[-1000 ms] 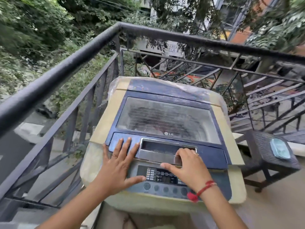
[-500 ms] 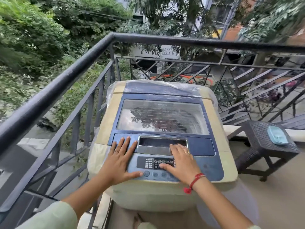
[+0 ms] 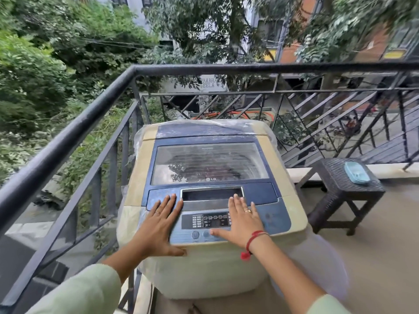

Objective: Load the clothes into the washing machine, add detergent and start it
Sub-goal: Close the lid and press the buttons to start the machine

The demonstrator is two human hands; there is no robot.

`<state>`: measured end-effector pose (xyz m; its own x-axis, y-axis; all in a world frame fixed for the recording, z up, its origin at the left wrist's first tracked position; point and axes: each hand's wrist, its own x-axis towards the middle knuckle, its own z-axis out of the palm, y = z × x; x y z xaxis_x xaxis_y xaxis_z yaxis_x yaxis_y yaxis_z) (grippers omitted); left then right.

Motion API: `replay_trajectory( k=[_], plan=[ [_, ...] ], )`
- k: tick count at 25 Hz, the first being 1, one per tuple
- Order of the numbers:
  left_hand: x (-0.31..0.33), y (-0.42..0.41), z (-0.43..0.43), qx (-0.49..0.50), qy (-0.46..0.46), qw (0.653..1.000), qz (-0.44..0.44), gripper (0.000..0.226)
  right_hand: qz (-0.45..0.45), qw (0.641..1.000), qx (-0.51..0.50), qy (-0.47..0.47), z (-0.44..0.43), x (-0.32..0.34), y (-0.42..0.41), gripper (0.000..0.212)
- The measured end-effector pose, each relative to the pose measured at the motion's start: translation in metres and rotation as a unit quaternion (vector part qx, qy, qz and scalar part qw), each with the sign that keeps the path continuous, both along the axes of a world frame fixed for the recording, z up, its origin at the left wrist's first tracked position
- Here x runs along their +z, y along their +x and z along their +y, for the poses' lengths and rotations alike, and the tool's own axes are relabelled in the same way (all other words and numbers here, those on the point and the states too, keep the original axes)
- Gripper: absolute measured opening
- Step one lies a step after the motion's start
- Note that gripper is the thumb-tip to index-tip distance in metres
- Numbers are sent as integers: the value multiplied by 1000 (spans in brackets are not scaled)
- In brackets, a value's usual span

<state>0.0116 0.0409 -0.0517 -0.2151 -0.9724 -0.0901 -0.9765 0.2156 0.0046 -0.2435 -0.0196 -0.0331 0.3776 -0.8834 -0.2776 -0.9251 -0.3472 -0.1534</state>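
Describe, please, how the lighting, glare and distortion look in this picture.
Head view: soft, even daylight, no hard shadows; the glass lid mirrors leaves and thin lines, veiling the drum; the wide-angle lens bows the railing; the trees at the upper right smear, while the left hand, right hand and control panel look sharp.
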Motion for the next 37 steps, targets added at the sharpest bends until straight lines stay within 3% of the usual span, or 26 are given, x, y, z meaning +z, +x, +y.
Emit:
replay_trajectory(
  k=[4,10,17,19,24,31,37],
  plan=[
    [-5,0,1,5,-13,1000,5,133,-2,1000,8,28,2,2,-2,130],
    [-5,-1,4,0,-25,1000,11,133,7,999,40,20,-1,18,-14,117],
    [-11,2,0,-4,-37,999,13,132,-149,985,-20,-86,43,6,-52,97],
    [-11,4,-1,-4,-35,999,14,132,-131,988,-12,-86,51,2,-67,90],
    [-10,6,-1,-9,-42,999,15,132,-30,995,-70,-72,46,-3,-102,100],
    [-12,5,0,-8,-49,999,9,131,29,995,-62,-66,24,-7,-99,86],
    [-12,5,-1,-8,-55,998,6,130,-45,992,-66,-101,29,-21,-111,79]
  ],
)
